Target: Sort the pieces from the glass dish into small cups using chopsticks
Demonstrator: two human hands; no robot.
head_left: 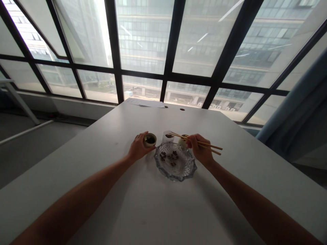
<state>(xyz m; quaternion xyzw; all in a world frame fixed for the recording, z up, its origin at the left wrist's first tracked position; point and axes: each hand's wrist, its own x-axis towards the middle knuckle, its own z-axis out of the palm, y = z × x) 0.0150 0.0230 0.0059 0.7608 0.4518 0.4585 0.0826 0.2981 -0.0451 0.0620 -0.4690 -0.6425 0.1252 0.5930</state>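
Note:
My left hand (139,147) is wrapped round a small round cup (150,140) with dark contents, at the left of a glass plate (190,169). In my right hand (200,148) is a pair of chopsticks (208,145), their tips pointing left over a small white cup (165,137) that has small dark pieces in it. Another small cup (182,143) stands by my right fingers and is partly hidden by them. Several dark brown pieces (173,156) lie in the scalloped glass plate, below the cups. Whether the chopstick tips grip a piece is too small to tell.
A long white table (114,190) reaches toward the windows. Sheets of paper (145,102) lie at its far end, near two dark round holes (182,109). A blue curtain (293,112) hangs at the right, and a white metal frame (21,102) stands at the left.

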